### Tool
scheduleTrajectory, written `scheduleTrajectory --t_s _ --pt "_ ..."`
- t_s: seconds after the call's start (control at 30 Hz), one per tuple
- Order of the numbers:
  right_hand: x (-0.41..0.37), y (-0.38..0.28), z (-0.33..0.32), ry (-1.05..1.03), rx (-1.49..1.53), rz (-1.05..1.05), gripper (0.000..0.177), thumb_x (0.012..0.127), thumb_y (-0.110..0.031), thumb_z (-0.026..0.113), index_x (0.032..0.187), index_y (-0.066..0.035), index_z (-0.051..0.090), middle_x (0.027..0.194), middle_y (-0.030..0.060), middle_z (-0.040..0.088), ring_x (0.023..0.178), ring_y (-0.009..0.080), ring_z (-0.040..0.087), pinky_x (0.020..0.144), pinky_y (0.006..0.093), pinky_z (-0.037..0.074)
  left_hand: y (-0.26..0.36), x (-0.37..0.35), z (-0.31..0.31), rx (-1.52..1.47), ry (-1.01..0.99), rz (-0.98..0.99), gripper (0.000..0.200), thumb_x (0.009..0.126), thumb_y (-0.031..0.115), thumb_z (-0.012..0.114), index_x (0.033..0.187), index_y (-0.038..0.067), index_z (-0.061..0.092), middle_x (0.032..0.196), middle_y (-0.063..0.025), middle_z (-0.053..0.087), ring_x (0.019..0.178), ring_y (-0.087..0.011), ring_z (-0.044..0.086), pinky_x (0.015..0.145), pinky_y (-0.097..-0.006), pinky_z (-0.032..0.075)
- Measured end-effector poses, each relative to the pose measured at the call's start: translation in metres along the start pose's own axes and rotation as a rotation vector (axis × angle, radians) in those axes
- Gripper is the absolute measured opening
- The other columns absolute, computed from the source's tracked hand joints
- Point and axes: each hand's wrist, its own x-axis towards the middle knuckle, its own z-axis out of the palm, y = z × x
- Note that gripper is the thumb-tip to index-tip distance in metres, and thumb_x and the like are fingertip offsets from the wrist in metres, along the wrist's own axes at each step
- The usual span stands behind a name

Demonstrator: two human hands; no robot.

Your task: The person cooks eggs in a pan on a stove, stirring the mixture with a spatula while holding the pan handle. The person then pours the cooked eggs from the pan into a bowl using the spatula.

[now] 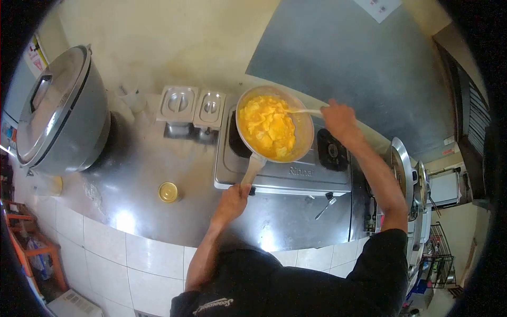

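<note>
My left hand (232, 203) is wrapped round the handle of a frying pan (304, 138), which it holds tilted above the gas stove (285, 177). Yellow scrambled eggs (269, 127) fill much of the pan, with soft folds and some wet-looking parts. From the right, my right hand (338, 120) grips a pale spatula (312, 111), and its far end is in the eggs. Part of the left burner (237, 138) is hidden by the pan; the right burner (332, 150) shows beside it.
Two lidded steel containers (179, 104) stand left of the stove. A large lidded pot (66, 116) is at the far left. A gold-coloured lid or can (168, 192) and a spoon (326, 208) lie near the counter's front. More pans (404, 166) are at the right.
</note>
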Motion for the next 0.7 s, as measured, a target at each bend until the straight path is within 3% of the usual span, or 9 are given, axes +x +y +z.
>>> scheduleTrajectory --t_s 0.03,0.1,0.17,0.27,0.53,0.6,0.7 --pt "-0.009 0.004 -0.019 -0.063 -0.018 -0.036 0.013 0.080 -0.012 0.059 0.084 -0.007 0.070 0.091 0.0140 0.063 0.079 0.0328 0.066 0.065 0.0438 0.053 0.001 -0.001 -0.001 0.001 -0.004 -0.005 0.048 0.098 0.039 0.043 0.086 -0.005 0.057 0.069 -0.0236 0.057 0.067 -0.0370 0.056 0.066 -0.0461 0.044" --pt "-0.028 0.007 -0.045 -0.131 -0.032 -0.059 0.011 0.079 -0.011 0.059 0.080 -0.008 0.070 0.087 0.0144 0.064 0.077 0.0334 0.066 0.063 0.0435 0.053 0.006 0.000 -0.004 -0.100 -0.052 -0.052 0.050 0.097 0.041 0.045 0.088 -0.006 0.059 0.087 -0.0328 0.060 0.087 -0.0508 0.057 0.074 -0.0545 0.045" --pt "-0.040 0.002 -0.061 -0.310 0.007 -0.163 0.010 0.076 -0.009 0.062 0.080 -0.007 0.070 0.078 0.0137 0.065 0.077 0.0319 0.066 0.065 0.0436 0.053 0.010 -0.002 -0.008 -0.088 -0.062 -0.064 0.050 0.097 0.041 0.044 0.088 -0.006 0.059 0.087 -0.0325 0.060 0.086 -0.0506 0.057 0.074 -0.0543 0.045" --pt "-0.047 -0.007 -0.055 -0.406 0.020 -0.282 0.012 0.075 -0.008 0.061 0.082 -0.004 0.071 0.083 0.0184 0.068 0.078 0.0323 0.068 0.067 0.0425 0.054 0.011 -0.001 -0.007 -0.086 -0.065 -0.073 0.051 0.097 0.042 0.044 0.086 -0.006 0.059 0.084 -0.0316 0.061 0.084 -0.0499 0.058 0.073 -0.0536 0.045" --pt "-0.056 -0.030 -0.006 -0.420 0.180 -0.274 0.014 0.076 -0.008 0.062 0.086 -0.003 0.070 0.086 0.0182 0.065 0.078 0.0330 0.067 0.068 0.0436 0.054 0.003 0.002 -0.007 -0.106 -0.102 -0.122 0.049 0.097 0.041 0.045 0.085 -0.005 0.059 0.076 -0.0296 0.061 0.075 -0.0477 0.060 0.067 -0.0523 0.045" --pt "-0.066 -0.034 0.002 -0.430 0.192 -0.241 0.017 0.076 -0.009 0.063 0.091 -0.005 0.069 0.089 0.0169 0.063 0.077 0.0339 0.066 0.066 0.0449 0.053 -0.009 0.005 -0.001 -0.037 -0.056 0.003 0.051 0.098 0.044 0.040 0.081 -0.002 0.055 0.055 -0.0095 0.051 0.048 -0.0199 0.053 0.049 -0.0364 0.043" --pt "-0.078 -0.043 0.013 -0.357 0.266 -0.152 0.026 0.078 -0.009 0.061 0.103 -0.005 0.065 0.098 0.0203 0.059 0.077 0.0359 0.066 0.067 0.0453 0.054 -0.008 0.005 -0.002 -0.044 -0.073 0.005 0.050 0.098 0.042 0.041 0.080 -0.002 0.054 0.054 -0.0091 0.051 0.048 -0.0203 0.054 0.050 -0.0363 0.044"
